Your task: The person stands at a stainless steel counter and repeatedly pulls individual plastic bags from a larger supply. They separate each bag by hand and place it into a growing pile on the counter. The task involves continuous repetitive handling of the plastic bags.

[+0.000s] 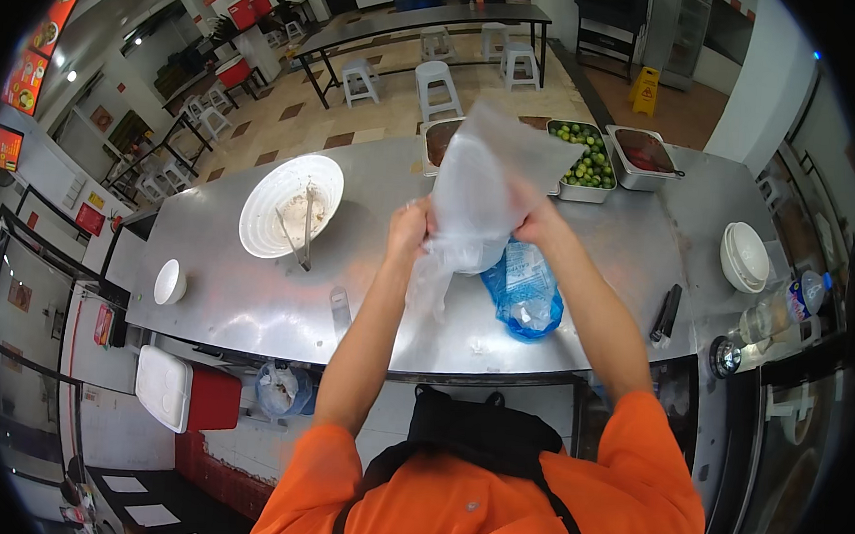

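Observation:
A translucent plastic bag (473,175) is held up between my two hands above the steel counter (368,293). My left hand (409,226) grips its left side, the fingers partly hidden by the plastic. On the right side, my right hand (535,211) holds it, its fingertips showing dimly through the film. The bag's upper part spreads to the right, and a loose end hangs below my left hand. Beneath my right hand lies a blue plastic package (528,290) with printed clear film inside.
Left on the counter sits a large white bowl (256,214) with metal tongs (306,232), beyond a small white bowl (171,282). At the back are a steel pan of small green limes (589,163) and a red sauce pan (643,159). Stacked bowls (743,258) and a plastic bottle (780,311) stand right.

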Demonstrator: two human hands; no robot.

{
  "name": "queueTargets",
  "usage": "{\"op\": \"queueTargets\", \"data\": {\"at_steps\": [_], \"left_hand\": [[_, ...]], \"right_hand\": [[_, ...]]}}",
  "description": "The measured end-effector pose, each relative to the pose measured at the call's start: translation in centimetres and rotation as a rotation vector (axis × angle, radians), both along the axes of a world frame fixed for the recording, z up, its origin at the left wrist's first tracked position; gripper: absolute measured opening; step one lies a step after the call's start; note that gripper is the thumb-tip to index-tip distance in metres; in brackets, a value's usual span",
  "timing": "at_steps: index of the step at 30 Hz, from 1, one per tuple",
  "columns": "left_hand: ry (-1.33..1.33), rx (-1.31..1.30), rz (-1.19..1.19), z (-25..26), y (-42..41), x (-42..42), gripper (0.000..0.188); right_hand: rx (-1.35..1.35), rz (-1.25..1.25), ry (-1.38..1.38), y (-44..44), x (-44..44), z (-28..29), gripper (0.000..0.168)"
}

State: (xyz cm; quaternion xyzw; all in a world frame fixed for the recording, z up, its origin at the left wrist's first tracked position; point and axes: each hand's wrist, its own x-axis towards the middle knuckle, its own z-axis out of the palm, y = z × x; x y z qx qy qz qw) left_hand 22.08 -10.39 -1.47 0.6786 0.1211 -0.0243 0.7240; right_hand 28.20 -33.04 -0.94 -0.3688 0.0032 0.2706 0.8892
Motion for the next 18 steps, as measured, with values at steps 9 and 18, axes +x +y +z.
{"op": "queueTargets", "data": {"at_steps": [9, 18], "left_hand": [[-0.140, -0.286, 0.338, -6.0, -3.3, -1.4, 0.018], [-0.190, -0.008, 0.418, -5.6, -3.8, -0.8, 0.019]], "right_hand": [[-0.716, -0.679, -0.415, 3.5, -3.0, -7.4, 0.032], [-0.555, -1.234, -1.027, -0.7, -5.9, 6.9, 0.038]]}}
